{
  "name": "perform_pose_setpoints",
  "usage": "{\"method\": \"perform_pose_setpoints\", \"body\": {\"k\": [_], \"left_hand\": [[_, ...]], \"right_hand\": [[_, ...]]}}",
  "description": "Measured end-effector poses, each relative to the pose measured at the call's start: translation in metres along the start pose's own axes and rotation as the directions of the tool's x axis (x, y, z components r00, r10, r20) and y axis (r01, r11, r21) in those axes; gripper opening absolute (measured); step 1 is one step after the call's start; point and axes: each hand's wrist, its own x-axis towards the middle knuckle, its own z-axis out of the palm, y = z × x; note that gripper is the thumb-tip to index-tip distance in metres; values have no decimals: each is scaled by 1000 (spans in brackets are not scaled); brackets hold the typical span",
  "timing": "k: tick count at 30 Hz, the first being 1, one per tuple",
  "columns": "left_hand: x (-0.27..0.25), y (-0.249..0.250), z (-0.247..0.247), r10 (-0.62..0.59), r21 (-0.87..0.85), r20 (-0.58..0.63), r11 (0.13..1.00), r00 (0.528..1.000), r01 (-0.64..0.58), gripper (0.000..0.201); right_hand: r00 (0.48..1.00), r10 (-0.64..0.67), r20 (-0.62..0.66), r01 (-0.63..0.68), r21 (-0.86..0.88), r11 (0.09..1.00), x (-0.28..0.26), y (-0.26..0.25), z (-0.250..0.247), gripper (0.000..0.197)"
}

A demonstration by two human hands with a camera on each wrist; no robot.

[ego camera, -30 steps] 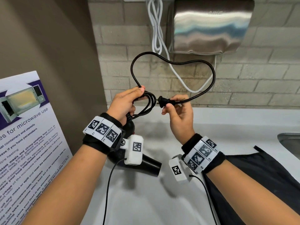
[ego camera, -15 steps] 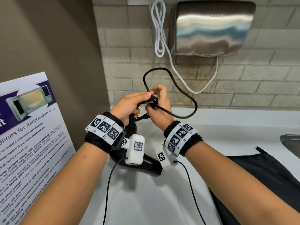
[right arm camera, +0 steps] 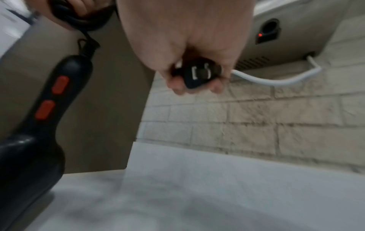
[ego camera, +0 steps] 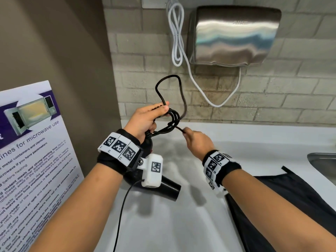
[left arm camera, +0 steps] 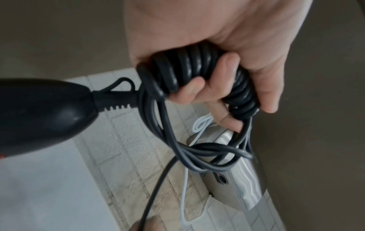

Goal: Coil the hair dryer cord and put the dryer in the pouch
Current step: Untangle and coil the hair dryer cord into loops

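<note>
My left hand (ego camera: 147,119) (left arm camera: 217,65) grips several coils of the black cord (ego camera: 173,115) (left arm camera: 189,73) above the counter. One loose loop (ego camera: 169,88) stands up from the bundle. The black hair dryer (ego camera: 163,186) (right arm camera: 39,125), with red buttons on its handle, hangs below that hand from the cord. My right hand (ego camera: 197,141) (right arm camera: 187,46) pinches the plug (right arm camera: 199,74) at the cord's end, pulled down and right of the coil. The black pouch (ego camera: 291,206) lies flat on the counter under my right forearm.
A steel hand dryer (ego camera: 234,37) with a white cable (ego camera: 177,39) hangs on the brick wall behind. A microwave poster (ego camera: 31,151) leans at the left. A sink edge (ego camera: 323,162) shows at the right of the white counter (ego camera: 181,224).
My right hand carried the plug to the coil in my left hand, then drew it down and right. The big free loop has shrunk into the bundle.
</note>
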Motion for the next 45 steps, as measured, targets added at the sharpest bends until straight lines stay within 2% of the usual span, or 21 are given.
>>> {"method": "perform_pose_setpoints", "body": {"k": [2, 5, 11, 13, 15, 18, 20, 21, 23, 24, 26, 28, 29, 31, 35, 40, 43, 45], "left_hand": [[-1, -1, 1, 2, 4, 30, 1000, 1000, -2, 28], [0, -1, 3, 5, 23, 43, 1000, 999, -6, 26], [1, 0, -2, -6, -74, -38, 997, 999, 3, 14], [1, 2, -9, -57, -186, -48, 981, 997, 47, 14], [1, 4, -15, -91, -252, -32, 964, 995, 80, 18], [0, 3, -16, -71, -170, 30, 983, 997, 75, 21], [1, 3, -14, -48, -99, 72, 994, 996, 55, 21], [2, 3, -13, -42, -71, 87, 996, 995, 48, 20], [3, 4, -11, -31, -12, 102, 999, 994, 33, 19], [3, 4, -9, -25, 20, 110, 1000, 994, 23, 18], [3, 5, -5, -21, 78, 124, 997, 992, 11, 18], [2, 6, -1, -24, 129, 125, 992, 992, 7, 19], [2, 7, 1, -21, 152, 120, 988, 992, 2, 20], [1, 8, 4, -16, 181, 117, 983, 993, -5, 22], [0, 9, 4, -4, 193, 106, 981, 994, -16, 20], [5, 10, 2, -16, 77, 30, 997, 999, 14, 23], [6, 6, 5, -9, 53, 4, 999, 1000, 9, 23], [6, 5, 6, -14, 45, 3, 999, 1000, 14, 23]], "right_hand": [[963, 234, 132, -234, -17, 972, -3, 8, 4, 22], [871, 407, 274, -409, -50, 911, 1, 11, 10, 30], [787, 524, 325, -494, -175, 851, 2, 12, 21, 37], [745, 537, 396, -459, -280, 843, -5, 22, 25, 34], [729, 533, 429, -402, -361, 841, -14, 34, 28, 33], [748, 518, 416, -390, -355, 849, -13, 48, 31, 31], [736, 502, 454, -370, -351, 860, -7, 46, 27, 32], [755, 479, 447, -378, -301, 876, -4, 41, 21, 33], [862, 399, 312, -419, -5, 908, 4, 28, 4, 33], [920, 339, 198, -374, 185, 909, 8, 17, -9, 32], [970, 239, 52, -231, 523, 821, 16, -11, -39, 36], [986, 162, 47, -142, 747, 649, 23, -37, -69, 40], [991, 129, 45, -112, 805, 583, 26, -46, -81, 40], [997, 78, -6, -38, 838, 545, 30, -60, -98, 37], [987, 48, -156, 111, 857, 503, 26, -67, -94, 22], [983, -29, -180, 174, 877, 448, 13, -70, -77, 28], [965, -63, -254, 246, 803, 543, 9, -74, -62, 32], [961, -41, -272, 250, 799, 547, 6, -73, -55, 33]]}}
